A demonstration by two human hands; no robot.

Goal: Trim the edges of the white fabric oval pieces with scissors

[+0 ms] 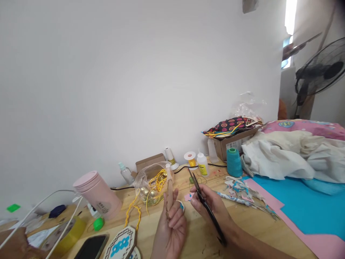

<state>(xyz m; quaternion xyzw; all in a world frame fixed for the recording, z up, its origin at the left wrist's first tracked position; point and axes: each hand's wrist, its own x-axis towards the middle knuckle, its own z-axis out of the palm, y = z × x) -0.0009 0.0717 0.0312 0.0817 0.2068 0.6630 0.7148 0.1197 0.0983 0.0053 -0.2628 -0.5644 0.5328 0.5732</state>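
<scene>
Right hand (208,203) closed in a firm grip on black scissors (203,201), blades up and slightly parted, tips pointing toward the wall, handles hidden low under the wrist. Left hand (171,223) raised palm toward the camera, fingers nearly straight and together, pinching a thin pale wooden piece (169,192) upright against the fingertips; a small blue-and-white bit (181,205) showing at the thumb side. Both hands close together, just above the wooden desk (258,230), forearm of the right entering from the lower right corner. A scrap of pink paper (188,196) lying on the desk between the hands and the scissor blades.

Just behind the left hand, a clear plastic bag (151,183) of gold beads and yellow cord. Left of it, a pink tumbler (97,194) bearing small dark print, too tiny to read. Along the wall, a glue bottle (202,164) with a yellow label, lettering unreadable, a spool of gold thread (191,159) and a teal thread cone (234,162). At the right, blue and pink sheets (296,205) beside a heap of paper trimmings (242,190). Near the front edge, a dark phone (91,247) and a laser-cut wooden ornament (121,244) with blue inlay, well apart from the scissors
</scene>
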